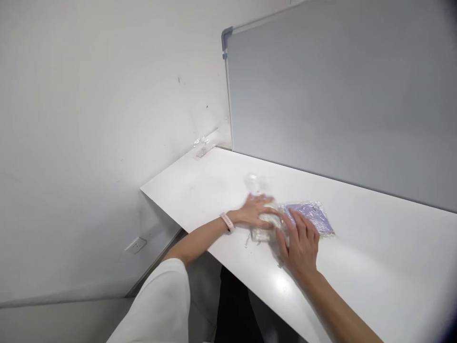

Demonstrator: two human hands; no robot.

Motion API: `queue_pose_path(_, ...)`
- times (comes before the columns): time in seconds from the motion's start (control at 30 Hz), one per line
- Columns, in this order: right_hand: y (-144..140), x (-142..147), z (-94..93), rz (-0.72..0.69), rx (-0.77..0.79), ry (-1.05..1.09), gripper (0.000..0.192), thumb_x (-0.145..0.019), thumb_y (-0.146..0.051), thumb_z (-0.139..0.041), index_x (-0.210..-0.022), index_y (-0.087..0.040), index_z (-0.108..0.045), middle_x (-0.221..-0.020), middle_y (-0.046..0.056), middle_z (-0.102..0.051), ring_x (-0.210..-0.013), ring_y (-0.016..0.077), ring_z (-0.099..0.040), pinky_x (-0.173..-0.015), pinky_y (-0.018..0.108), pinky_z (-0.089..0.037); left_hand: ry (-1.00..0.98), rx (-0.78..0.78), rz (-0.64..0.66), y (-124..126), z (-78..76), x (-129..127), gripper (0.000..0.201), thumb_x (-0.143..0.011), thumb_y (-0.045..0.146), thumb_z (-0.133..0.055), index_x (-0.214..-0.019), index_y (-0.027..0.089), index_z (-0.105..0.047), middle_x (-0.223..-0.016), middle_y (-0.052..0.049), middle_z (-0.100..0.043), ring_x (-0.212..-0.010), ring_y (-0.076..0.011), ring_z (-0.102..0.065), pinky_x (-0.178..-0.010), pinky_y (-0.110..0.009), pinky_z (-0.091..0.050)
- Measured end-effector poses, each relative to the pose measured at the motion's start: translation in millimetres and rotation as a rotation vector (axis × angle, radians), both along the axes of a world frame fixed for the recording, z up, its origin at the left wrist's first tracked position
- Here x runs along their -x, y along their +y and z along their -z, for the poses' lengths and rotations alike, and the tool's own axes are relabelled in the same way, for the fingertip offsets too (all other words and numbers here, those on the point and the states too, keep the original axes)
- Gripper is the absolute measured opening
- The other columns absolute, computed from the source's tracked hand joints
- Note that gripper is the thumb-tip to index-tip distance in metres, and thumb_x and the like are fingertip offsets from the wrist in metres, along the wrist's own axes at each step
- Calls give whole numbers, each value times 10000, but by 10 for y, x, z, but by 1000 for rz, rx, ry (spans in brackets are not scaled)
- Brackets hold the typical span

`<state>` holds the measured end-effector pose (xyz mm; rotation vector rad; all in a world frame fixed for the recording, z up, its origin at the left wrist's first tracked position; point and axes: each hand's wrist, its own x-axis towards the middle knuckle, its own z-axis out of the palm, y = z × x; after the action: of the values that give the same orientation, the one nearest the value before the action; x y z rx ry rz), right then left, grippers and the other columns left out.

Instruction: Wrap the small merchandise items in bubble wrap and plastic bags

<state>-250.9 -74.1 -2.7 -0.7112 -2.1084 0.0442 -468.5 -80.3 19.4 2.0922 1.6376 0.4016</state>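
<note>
A clear plastic bag with a purple flat item (314,216) inside lies on the white table (374,247). A crumpled clear plastic wrap (266,228) lies just left of it. My left hand (254,211), with a pink wristband, rests flat on the clear wrap, fingers spread. My right hand (300,245) presses palm down on the near edge of the purple packet and the wrap, fingers apart. Neither hand grips anything that I can see.
A grey partition board (339,95) stands along the table's far edge. Small clear plastic bits (203,145) lie at the far left corner by the white wall. A wall socket (135,245) sits low on the left.
</note>
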Motion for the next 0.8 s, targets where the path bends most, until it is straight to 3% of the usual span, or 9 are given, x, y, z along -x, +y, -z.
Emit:
queue_pose_path(0.07,-158,-27,-36,-170,-115,43,402,-916,-202,-584,-1317,-234,-577,-1306,117,-655,-1264,303,-564,-1058,502,-420,-170,-22,129,285,-51,-104,480,-900,584,-585,-1312,347,-650,-1548,-9,-466,-1472,-306,-350,-1238,-522,-127)
queue_pose_path(0.13,-221,31,-62,-288,-150,66,365,-905,-141,-587,-1258,-229,-604,-1219,91,-698,-1194,274,-604,-1033,475,-441,-279,-149,-32,550,-128,133,397,-969,491,-506,-1261,287,-681,-1432,-28,-592,-1371,-242,-496,-1219,-421,-256)
queue_pose_path(0.27,-97,193,-48,-252,-65,74,265,-911,-96,-583,-1154,-181,-648,-1131,103,-720,-1145,286,-608,-975,485,-454,-9,-358,-753,895,-222,1379,386,-946,203,-528,-1322,189,-616,-1473,-115,-537,-1428,-246,-413,-1219,-406,-264)
queue_pose_path(0.37,4,219,-20,-255,-17,42,264,-904,-70,-581,-1143,-154,-654,-1130,120,-714,-1156,302,-593,-934,483,-466,264,-232,-1109,962,-173,2374,620,-906,184,-611,-1495,162,-416,-1646,-164,-235,-1535,-335,-156,-1223,-522,-203)
queue_pose_path(0.43,29,204,-22,-273,18,25,277,-900,-56,-572,-1151,-142,-650,-1140,125,-709,-1170,302,-586,-919,472,-474,357,-190,-1247,965,-113,2858,692,-945,255,-592,-1557,175,-277,-1679,-154,-97,-1538,-370,-60,-1207,-603,-162)
queue_pose_path(0.5,36,191,-40,-284,44,12,295,-899,-46,-558,-1167,-133,-643,-1150,124,-705,-1179,290,-584,-917,454,-480,371,-182,-1294,979,-56,3193,721,-971,316,-573,-1570,149,-208,-1680,-156,-73,-1523,-412,-1,-1188,-669,-107)
queue_pose_path(0.6,48,193,-76,-306,74,-25,306,-903,-50,-536,-1182,-124,-639,-1158,124,-701,-1183,266,-582,-923,424,-488,334,-132,-1256,1035,12,3488,624,-992,365,-540,-1534,169,-301,-1600,-121,-338,-1483,-419,-187,-1168,-704,-157)
queue_pose_path(0.67,61,201,-86,-314,95,-45,310,-904,-54,-530,-1187,-123,-637,-1153,123,-701,-1179,257,-582,-920,414,-493,318,-110,-1213,1063,52,3571,513,-1019,363,-484,-1500,216,-378,-1510,-91,-473,-1420,-378,-349,-1166,-696,-193)
queue_pose_path(0.8,74,190,-43,-313,112,-37,324,-899,-38,-541,-1195,-138,-628,-1133,114,-705,-1159,255,-593,-933,432,-490,312,-97,-1083,937,110,3455,466,-1047,292,-411,-1508,232,-379,-1528,-83,-459,-1388,-330,-407,-1171,-653,-196)
